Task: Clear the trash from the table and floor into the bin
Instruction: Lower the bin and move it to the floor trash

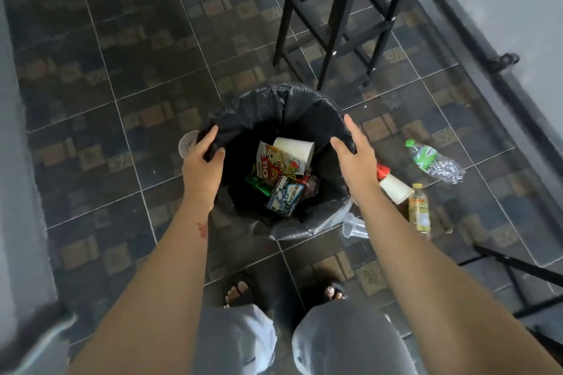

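Note:
A bin lined with a black bag [283,106] stands on the tiled floor in front of my feet. Inside lie a snack carton [274,161], a white cup [294,148] and a blue gum pack [285,196]. My left hand [202,161] grips the bag's rim on the left side. My right hand [355,155] rests on the right rim with fingers spread, holding nothing. On the floor right of the bin lie a crushed clear bottle [435,161], a paper cup [394,187], a small yellow bottle [419,207] and a clear plastic cup [353,227].
Another clear cup [186,143] lies left of the bin, partly behind my left hand. Black metal stool legs [335,18] stand beyond the bin. A dark rail and grey wall [502,39] run along the right. A black frame [518,277] sits at lower right.

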`<state>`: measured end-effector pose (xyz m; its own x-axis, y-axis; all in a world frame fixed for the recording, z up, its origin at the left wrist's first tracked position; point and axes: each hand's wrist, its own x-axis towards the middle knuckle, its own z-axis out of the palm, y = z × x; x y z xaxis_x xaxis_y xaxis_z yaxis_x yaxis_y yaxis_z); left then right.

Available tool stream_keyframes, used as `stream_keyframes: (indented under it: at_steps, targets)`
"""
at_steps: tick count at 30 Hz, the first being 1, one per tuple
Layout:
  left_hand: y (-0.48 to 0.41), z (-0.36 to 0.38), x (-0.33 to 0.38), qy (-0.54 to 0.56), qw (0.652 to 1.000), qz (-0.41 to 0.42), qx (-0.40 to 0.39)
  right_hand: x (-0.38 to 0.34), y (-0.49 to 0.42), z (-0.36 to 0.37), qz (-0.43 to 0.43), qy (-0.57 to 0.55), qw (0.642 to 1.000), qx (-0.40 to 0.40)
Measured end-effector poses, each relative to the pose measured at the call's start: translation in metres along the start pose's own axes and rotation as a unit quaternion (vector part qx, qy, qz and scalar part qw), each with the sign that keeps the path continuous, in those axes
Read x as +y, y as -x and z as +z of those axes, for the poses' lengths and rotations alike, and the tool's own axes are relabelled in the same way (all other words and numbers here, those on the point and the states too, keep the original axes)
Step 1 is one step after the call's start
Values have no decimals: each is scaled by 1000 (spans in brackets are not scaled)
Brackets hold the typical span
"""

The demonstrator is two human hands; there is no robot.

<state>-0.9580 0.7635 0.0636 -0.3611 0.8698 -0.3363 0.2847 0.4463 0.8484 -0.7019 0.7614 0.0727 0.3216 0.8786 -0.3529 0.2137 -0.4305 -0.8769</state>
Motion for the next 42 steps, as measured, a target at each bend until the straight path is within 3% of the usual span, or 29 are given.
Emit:
stream_keyframes:
  at_steps: [10, 18, 25, 33, 37, 42]
  targets:
    - [-121, 52, -120, -64, 992, 77, 82, 107, -113, 97, -83, -20, 996, -11]
    - [-168, 80, -141, -78, 985, 124, 91, 135, -167, 120, -130, 37, 990, -28]
    - [-179, 81, -139, -135, 976, 137, 105, 160, -145, 116, -193, 142, 970, -40]
    - [-145, 99, -147, -365, 901, 193, 135, 168, -145, 123, -220, 220, 950, -14]
    - [-117, 123, -144, -406, 873, 237, 131, 180, -143, 106, -247, 242, 938, -32]
    - [-80, 180, -122, -391, 860, 318, 73, 218, -133, 60, -241, 260, 935, 2]
